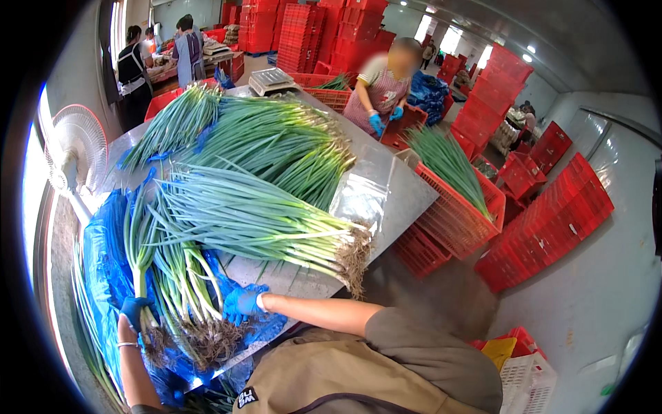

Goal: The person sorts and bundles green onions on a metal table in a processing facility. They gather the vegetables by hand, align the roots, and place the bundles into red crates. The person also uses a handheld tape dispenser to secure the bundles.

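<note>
My left hand point(135, 312), in a blue glove, is closed around the pale stems of a bunch of green onions point(138, 253). Its roots hang just below the fingers. My right hand point(242, 304), also gloved in blue, is at the right side of a loose heap of green onions point(183, 290) with brown, soil-covered roots. Whether its fingers grip a stem is not clear. Blue plastic sheeting point(106, 259) lies under and beside this heap. Farther in, a larger bunch of green onions point(258, 207) lies across the metal table point(408, 183), roots to the right.
More green onions point(274, 129) cover the table's far part, near a scale point(271, 80). Clear plastic bags point(362, 186) lie at the right edge. A red crate point(455, 217) holds green onions; a co-worker point(380, 88) stands behind it. A fan point(75, 150) stands left.
</note>
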`<state>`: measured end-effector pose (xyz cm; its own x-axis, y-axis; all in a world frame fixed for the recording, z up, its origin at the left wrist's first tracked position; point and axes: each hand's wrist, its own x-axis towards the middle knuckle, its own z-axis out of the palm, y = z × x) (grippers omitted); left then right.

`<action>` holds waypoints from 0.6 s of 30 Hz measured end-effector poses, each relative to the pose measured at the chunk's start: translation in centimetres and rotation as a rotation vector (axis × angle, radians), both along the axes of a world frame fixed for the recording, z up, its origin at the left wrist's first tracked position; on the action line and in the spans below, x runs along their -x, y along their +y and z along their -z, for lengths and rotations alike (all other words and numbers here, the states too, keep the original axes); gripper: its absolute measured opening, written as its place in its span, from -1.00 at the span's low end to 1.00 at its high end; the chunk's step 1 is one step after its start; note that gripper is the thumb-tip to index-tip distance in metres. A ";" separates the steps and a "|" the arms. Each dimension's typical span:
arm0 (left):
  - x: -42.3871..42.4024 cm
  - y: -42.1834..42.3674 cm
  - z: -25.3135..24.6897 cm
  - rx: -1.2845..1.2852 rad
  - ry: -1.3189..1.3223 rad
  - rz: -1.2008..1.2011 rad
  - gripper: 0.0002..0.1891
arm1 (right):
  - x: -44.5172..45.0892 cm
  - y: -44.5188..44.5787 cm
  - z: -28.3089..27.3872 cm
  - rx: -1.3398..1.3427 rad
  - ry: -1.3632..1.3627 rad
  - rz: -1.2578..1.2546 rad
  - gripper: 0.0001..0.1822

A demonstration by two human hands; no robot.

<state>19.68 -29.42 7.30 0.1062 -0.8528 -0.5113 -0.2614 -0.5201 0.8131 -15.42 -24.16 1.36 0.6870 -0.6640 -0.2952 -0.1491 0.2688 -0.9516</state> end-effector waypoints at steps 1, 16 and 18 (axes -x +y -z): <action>0.3 0.2 -2.5 0.007 0.139 -0.088 -0.88 | -0.8 -0.4 -0.1 0.031 0.000 0.001 -0.76; 18.1 1.5 3.6 0.326 1.024 -0.297 -0.81 | 1.8 2.3 -6.7 0.137 -0.441 0.717 -0.59; 21.5 0.9 6.1 0.057 1.109 -0.362 -0.83 | 2.0 2.0 -5.2 0.273 -0.363 0.767 -0.64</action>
